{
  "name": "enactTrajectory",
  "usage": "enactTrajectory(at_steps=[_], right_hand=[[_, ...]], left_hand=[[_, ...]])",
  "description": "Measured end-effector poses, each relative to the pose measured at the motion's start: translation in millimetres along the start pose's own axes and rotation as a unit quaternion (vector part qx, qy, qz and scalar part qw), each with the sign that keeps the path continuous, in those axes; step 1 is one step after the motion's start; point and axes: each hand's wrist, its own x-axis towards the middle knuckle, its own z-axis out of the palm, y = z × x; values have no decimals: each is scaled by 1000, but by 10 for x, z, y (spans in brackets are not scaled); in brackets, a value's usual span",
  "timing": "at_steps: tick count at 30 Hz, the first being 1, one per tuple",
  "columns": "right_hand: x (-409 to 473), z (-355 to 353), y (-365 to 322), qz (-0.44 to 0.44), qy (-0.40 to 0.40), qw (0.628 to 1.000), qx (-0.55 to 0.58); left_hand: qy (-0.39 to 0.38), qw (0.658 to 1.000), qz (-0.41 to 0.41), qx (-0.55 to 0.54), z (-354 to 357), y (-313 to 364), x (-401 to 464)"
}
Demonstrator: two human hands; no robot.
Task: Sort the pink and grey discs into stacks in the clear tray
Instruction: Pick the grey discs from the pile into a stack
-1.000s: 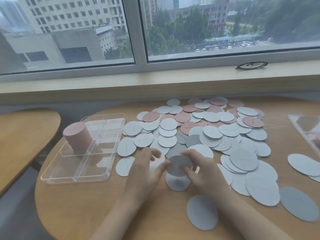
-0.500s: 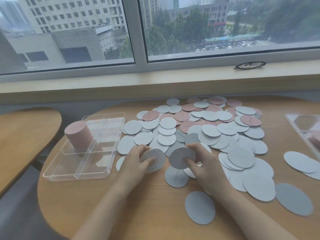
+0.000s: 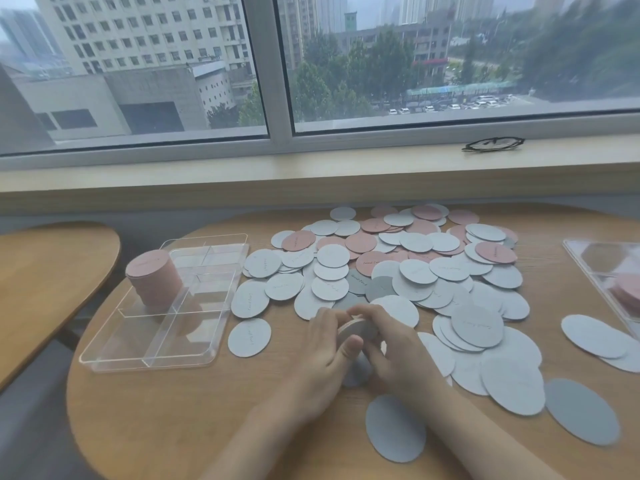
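Both hands, left hand [image 3: 323, 355] and right hand [image 3: 391, 355], grip a small stack of grey discs [image 3: 358, 329] between them, raised above the desk [image 3: 194, 420].

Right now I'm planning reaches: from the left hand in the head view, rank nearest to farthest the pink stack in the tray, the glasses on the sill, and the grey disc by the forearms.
1. Grey disc, just below the left hand.
2. Pink stack, left, in clear tray.
3. Glasses, far right on sill.

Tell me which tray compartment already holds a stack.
The far-left compartment of the clear tray: a tall pink stack stands in it. No stack shows in the other compartments.
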Motion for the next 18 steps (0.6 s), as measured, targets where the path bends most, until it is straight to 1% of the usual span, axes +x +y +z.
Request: enactTrajectory(at_steps=[2, 3, 4, 5, 6, 7, 8, 11, 13, 18], right_hand=[[2, -2, 17, -9, 9, 999, -29], [4, -3, 20, -13, 14, 999, -42], [4, 0, 27, -15, 20, 998, -49], [5, 2, 29, -14, 23, 998, -52], [6, 2, 30, -11, 23, 998, -52], [5, 1, 33, -9, 22, 998, -52], [7, -2, 32, -7, 19, 998, -52], [11, -15, 38, 3, 15, 999, -48], [12, -23, 39, 9, 13, 999, -46], [17, -21, 43, 17, 10, 999, -40]], left_hand=[[33, 999, -3, 14, -91, 32, 34], [69, 997, -12, 9, -165, 19, 77], [118, 992, -14, 28, -259, -53, 148], [159, 984, -16, 79, -374, -150, 231], [181, 972, -27, 146, -495, -246, 321], [177, 960, -44, 210, -613, -335, 411], [153, 950, -61, 265, -724, -401, 493], [52, 927, -100, 357, -887, -485, 712], [8, 911, -104, 398, -911, -518, 814], [-12, 906, -76, 417, -993, -606, 901]])
